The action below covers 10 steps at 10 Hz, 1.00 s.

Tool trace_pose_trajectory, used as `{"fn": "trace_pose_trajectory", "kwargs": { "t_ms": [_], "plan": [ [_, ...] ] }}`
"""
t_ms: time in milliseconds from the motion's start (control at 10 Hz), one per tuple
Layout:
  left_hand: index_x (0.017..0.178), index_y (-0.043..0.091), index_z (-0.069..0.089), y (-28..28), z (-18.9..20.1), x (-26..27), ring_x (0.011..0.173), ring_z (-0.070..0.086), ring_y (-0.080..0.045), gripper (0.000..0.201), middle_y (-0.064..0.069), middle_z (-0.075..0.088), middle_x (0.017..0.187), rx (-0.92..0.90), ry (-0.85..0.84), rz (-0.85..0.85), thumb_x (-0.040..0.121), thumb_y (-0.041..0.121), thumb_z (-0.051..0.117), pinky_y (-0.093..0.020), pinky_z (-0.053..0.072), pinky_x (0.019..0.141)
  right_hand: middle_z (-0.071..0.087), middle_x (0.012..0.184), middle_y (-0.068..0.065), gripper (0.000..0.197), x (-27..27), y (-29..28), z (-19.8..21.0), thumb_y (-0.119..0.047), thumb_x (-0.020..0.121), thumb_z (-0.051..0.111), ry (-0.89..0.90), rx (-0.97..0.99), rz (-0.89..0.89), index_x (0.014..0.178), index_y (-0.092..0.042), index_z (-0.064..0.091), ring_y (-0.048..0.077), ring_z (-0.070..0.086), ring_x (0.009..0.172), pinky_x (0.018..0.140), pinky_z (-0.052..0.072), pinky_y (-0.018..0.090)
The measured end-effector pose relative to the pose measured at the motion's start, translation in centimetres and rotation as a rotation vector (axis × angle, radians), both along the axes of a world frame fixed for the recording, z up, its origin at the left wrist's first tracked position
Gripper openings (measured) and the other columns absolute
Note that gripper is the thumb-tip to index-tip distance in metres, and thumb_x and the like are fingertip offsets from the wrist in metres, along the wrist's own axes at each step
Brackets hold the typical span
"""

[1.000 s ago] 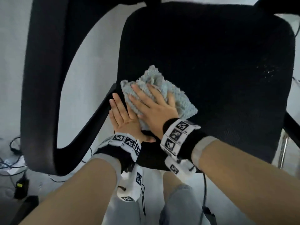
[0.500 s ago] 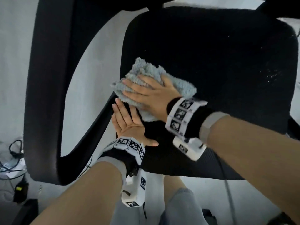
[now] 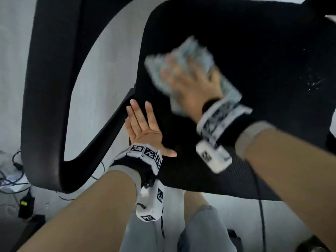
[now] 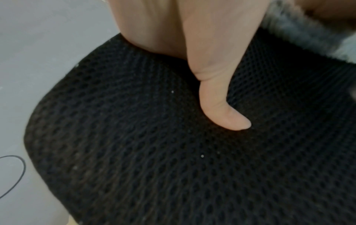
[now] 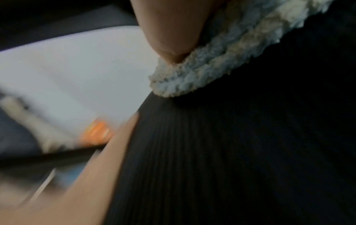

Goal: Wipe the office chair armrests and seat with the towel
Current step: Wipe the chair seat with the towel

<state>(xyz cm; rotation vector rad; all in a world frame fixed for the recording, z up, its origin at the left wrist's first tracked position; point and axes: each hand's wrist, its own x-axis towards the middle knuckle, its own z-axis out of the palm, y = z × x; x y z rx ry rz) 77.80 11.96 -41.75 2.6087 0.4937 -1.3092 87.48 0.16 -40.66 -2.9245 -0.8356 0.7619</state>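
Pale floor (image 3: 109,73) under a black mesh seat (image 3: 254,51); cables (image 3: 14,171) lie at left. Left hand (image 3: 143,130) lies flat at the seat's front-left edge, fingers straight, thumb spread. Right hand (image 3: 192,88), blurred, presses the towel (image 3: 196,51) onto the seat, fingers extended over it.

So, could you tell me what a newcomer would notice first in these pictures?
Probably the pale blue towel, blurred under the right hand, which presses it flat on the left part of the black mesh seat. Next, the left hand, fingers straight, resting on the seat's front left corner beside the broad black armrest.
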Motion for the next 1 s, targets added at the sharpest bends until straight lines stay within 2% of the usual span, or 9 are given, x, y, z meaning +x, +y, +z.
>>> {"fn": "trace_pose_trajectory", "kwargs": {
  "t_ms": [100,200,300,400,500,600,800,900,1000],
  "plan": [
    [0.109,0.004,-0.055,0.2,0.0,0.1,0.135,-0.031,-0.04,0.154,-0.024,-0.044,0.136,-0.01,-0.004,-0.023,0.051,0.068,0.073,-0.046,-0.022,0.103,-0.005,0.157,-0.008,0.059,5.9,0.3,0.0,-0.032,0.095,0.032,-0.06,0.029,-0.479,0.147,-0.035,0.004,0.03,0.0,0.143,0.108,0.008,0.063],
    [0.125,0.002,-0.045,0.2,0.0,0.2,0.138,-0.026,-0.041,0.151,-0.023,-0.039,0.142,0.028,0.012,-0.045,0.055,0.068,0.071,-0.05,-0.016,0.109,-0.005,0.157,-0.01,0.062,3.9,2.8,0.0,-0.028,0.094,0.036,-0.022,0.033,-0.343,0.146,-0.036,0.005,0.029,-0.002,0.144,0.108,0.003,0.064],
    [0.138,-0.002,-0.029,0.3,0.1,0.3,0.139,-0.022,-0.043,0.143,-0.027,-0.031,0.147,0.037,0.095,-0.053,0.059,0.071,0.065,-0.05,-0.012,0.111,-0.007,0.156,-0.015,0.058,-2.1,4.7,0.7,-0.033,0.096,0.035,0.169,0.131,0.14,0.145,-0.041,0.006,0.023,-0.005,0.144,0.109,-0.004,0.059],
    [0.126,0.001,-0.042,-0.1,0.1,0.0,0.137,-0.027,-0.042,0.149,-0.027,-0.035,0.144,0.013,0.05,-0.032,0.055,0.069,0.07,-0.047,-0.02,0.107,-0.009,0.156,-0.015,0.067,0.7,2.5,-0.5,-0.039,0.092,0.042,0.089,0.114,0.23,0.144,-0.043,-0.001,0.025,-0.004,0.144,0.108,0.005,0.06],
    [0.117,0.008,-0.048,0.0,-0.1,-0.1,0.136,-0.03,-0.041,0.151,-0.028,-0.037,0.142,0.008,-0.025,-0.008,0.051,0.063,0.076,-0.045,-0.023,0.105,-0.002,0.157,-0.008,0.065,4.9,0.1,-0.6,-0.027,0.093,0.039,-0.036,0.096,-0.363,0.146,-0.039,0.003,0.032,0.0,0.143,0.105,0.012,0.064],
    [0.117,0.004,-0.052,0.2,-0.6,-0.4,0.137,-0.028,-0.04,0.154,-0.024,-0.04,0.14,0.046,-0.03,-0.044,0.051,0.068,0.072,-0.048,-0.017,0.108,-0.009,0.156,-0.012,0.064,2.9,1.2,0.2,-0.022,0.095,0.038,0.02,0.119,-0.516,0.146,-0.038,0.003,0.029,-0.005,0.143,0.107,0.002,0.064],
    [0.107,0.009,-0.058,-0.3,-0.9,0.0,0.137,-0.029,-0.038,0.156,-0.024,-0.054,0.128,0.056,-0.056,0.031,0.047,0.073,0.071,-0.046,-0.018,0.109,-0.016,0.155,-0.014,0.069,-2.5,-0.2,-0.2,-0.038,0.093,0.038,0.114,0.06,0.226,0.144,-0.041,-0.008,0.023,-0.008,0.144,0.11,0.003,0.058],
    [0.113,0.008,-0.052,0.0,-0.7,-0.1,0.135,-0.031,-0.041,0.152,-0.028,-0.039,0.14,0.012,-0.06,0.004,0.05,0.065,0.075,-0.045,-0.024,0.103,0.001,0.158,-0.002,0.064,3.4,-2.6,-0.7,-0.033,0.091,0.034,-0.073,0.014,-0.234,0.146,-0.035,0.001,0.034,0.003,0.143,0.107,0.012,0.062],
    [0.119,0.01,-0.051,0.4,-1.0,-0.2,0.137,-0.028,-0.04,0.157,-0.028,-0.034,0.144,0.019,-0.103,-0.012,0.046,0.064,0.078,-0.041,-0.031,0.1,-0.003,0.157,-0.007,0.06,5.4,-2.4,-0.7,-0.022,0.094,0.031,-0.082,0.116,-0.664,0.147,-0.034,0.005,0.031,0.0,0.143,0.107,0.006,0.063]
  ]
}}
